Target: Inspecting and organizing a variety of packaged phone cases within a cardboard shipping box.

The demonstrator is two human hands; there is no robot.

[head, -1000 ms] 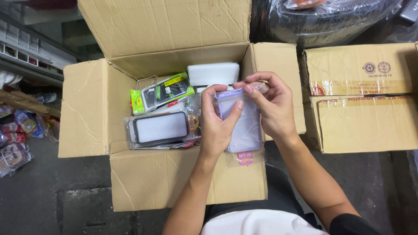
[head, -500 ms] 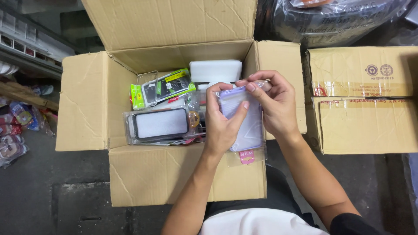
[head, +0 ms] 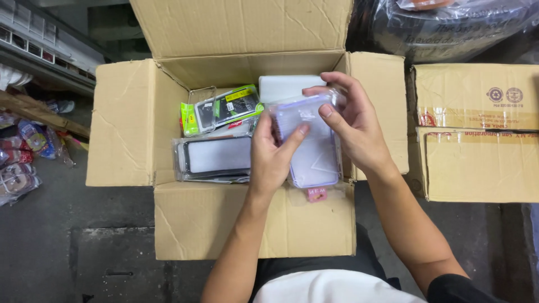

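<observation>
Both hands hold a lilac phone case in a clear plastic sleeve (head: pixel 313 151) above the right side of an open cardboard box (head: pixel 120 126). My left hand (head: pixel 272 154) grips its left edge, thumb pressed on the front. My right hand (head: pixel 351 120) pinches the sleeve's top right corner. A pink hang tab (head: pixel 316 194) shows at the sleeve's lower end. Inside the box lie a black-framed case in plastic (head: pixel 216 157), a green-and-black packaged case (head: pixel 224 108) and a white block (head: pixel 289 85).
Two closed cardboard boxes (head: pixel 477 134) stand to the right. A large clear plastic bag (head: pixel 449 25) lies behind them. Small packaged goods (head: pixel 19 163) sit on the dark floor at the left, next to a shelf edge (head: pixel 50 53).
The view shifted, so the box sits further right. The lilac case has tilted and risen slightly in my hands; my right fingers moved from the top edge to the corner.
</observation>
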